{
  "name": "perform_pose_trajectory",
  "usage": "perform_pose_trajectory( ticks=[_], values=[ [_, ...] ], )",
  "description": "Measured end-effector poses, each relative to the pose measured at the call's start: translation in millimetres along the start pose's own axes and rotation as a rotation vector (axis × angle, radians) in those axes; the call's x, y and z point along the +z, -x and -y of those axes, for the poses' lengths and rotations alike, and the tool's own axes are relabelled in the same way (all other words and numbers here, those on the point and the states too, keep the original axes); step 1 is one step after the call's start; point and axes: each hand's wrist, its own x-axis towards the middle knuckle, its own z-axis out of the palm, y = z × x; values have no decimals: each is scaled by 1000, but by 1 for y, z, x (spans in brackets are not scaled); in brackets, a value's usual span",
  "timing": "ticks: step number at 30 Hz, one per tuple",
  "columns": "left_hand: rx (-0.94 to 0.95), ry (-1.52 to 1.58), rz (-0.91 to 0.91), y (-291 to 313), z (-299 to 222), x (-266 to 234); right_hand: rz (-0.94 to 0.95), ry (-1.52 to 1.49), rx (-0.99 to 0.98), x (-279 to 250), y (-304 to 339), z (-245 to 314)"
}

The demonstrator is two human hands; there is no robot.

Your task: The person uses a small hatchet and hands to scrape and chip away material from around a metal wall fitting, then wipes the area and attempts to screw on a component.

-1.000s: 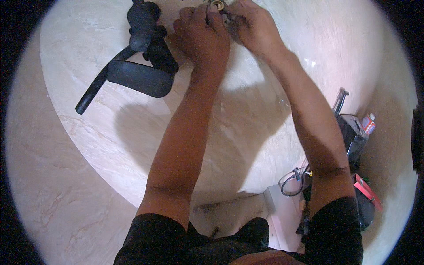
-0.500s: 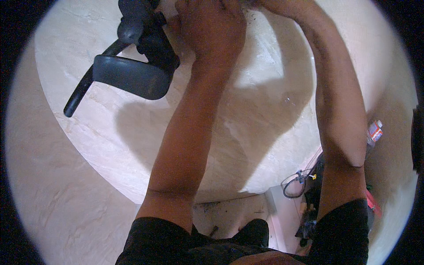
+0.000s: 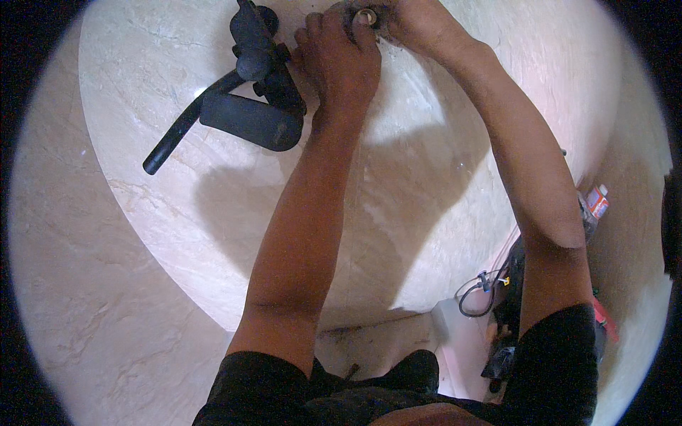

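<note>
A round brass-coloured pipe fitting (image 3: 366, 17) shows at a dark, rough-edged hole in the marbled tile surface, near the top of the view. My left hand (image 3: 342, 60) lies beside it, thumb touching the fitting's near edge and the bent fingers apart from the thumb, over the tile. From the right, my right hand (image 3: 419, 25) reaches the same hole; its fingertips are mostly hidden. Just left of my left hand is a black mixer tap (image 3: 252, 117) with a flat, rounded plate and a tubular bar.
Pale marbled tile (image 3: 163, 234) surrounds the work. At lower right lie a looped dark cable (image 3: 474, 302), black items and a red tool (image 3: 604, 319). A small bottle with an orange-and-white label (image 3: 597, 202) stands near my right elbow.
The view has shifted, so the tap and both hands sit differently in it. The brass fitting and my left thumb now show; before, they were beyond the top edge.
</note>
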Motion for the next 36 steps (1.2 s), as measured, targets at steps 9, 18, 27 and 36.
perform_pose_trajectory(
  ticks=[9, 18, 27, 36],
  values=[
    [60, -32, 8, -4, 5, 2, -138, -247, 175, 16, 13, -1],
    [4, -79, 31, 1, 0, -8, 89, -132, 256, -1, -17, -5],
    [-155, 281, 125, -6, 3, -3, -267, -66, 352, 46, 11, -28],
    [-114, 260, 118, -4, -13, 8, -532, -92, 524, 53, 30, -17]
  ],
)
